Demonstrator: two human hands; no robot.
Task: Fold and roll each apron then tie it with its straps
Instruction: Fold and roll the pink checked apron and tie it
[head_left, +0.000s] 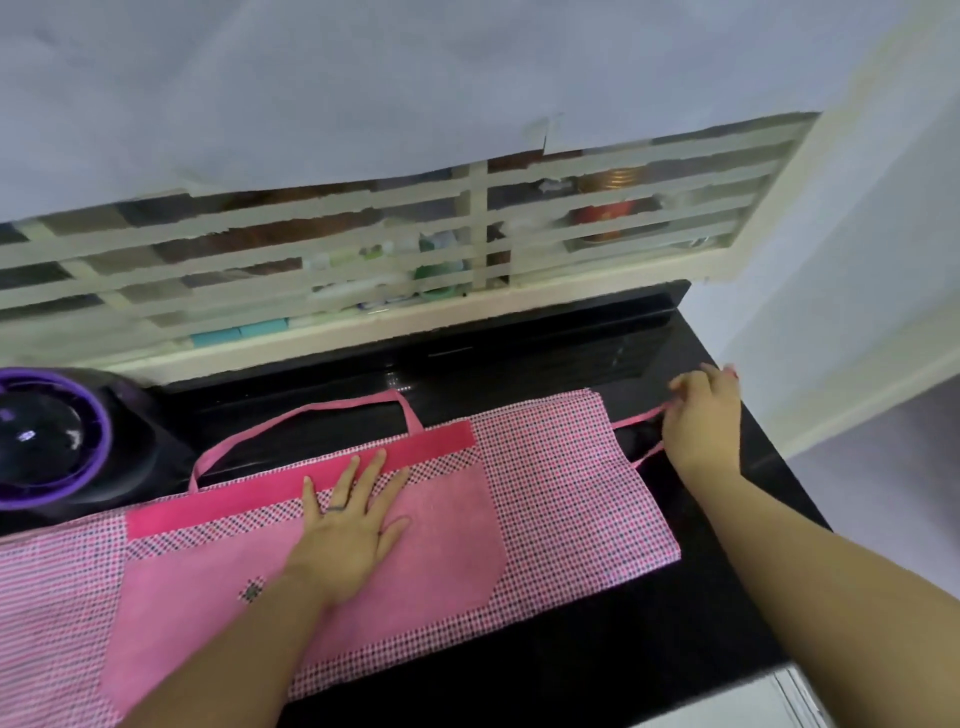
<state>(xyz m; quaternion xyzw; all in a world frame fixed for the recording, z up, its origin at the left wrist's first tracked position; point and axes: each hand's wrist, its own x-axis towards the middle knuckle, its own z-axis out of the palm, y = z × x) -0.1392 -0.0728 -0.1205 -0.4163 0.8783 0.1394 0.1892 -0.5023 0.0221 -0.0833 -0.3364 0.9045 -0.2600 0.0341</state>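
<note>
Left hand (348, 530) is down flat on the apron (561, 493), fingers straight and spread, palm on the cloth, gripping nothing. It looks like an anchor, pinning the fabric so it does not slide on the glossy black countertop (571, 649) while the other hand works. Over at the right of the frame, the right hand (701, 426) has its fingers curled in on the thin pink waist strap (636, 415). The strap runs taut from the apron's upper right corner to the hand, and a second length comes back lower down. My read is that she is drawing the tie out clear of the body so it is free for knotting later.

The apron lies lengthways across the lower half of the frame, running off the left edge and ending in a straight hem right of centre. It is a pink check of small dark dots. A paler pink pocket (441, 561) sits under the left wrist, with a small checked patch on it. A solid hot-pink band (405, 447) runs above the fingertips. The neck loop (291, 415) arches onto the bare counter in the upper middle. The cloth lies fairly smooth and not yet rolled, so I'd judge we're early, at the laying-out and folding stage.

A purple-rimmed black appliance (52, 436) sits at the left edge, just beside the apron. A slatted window (260, 249) runs behind.
</note>
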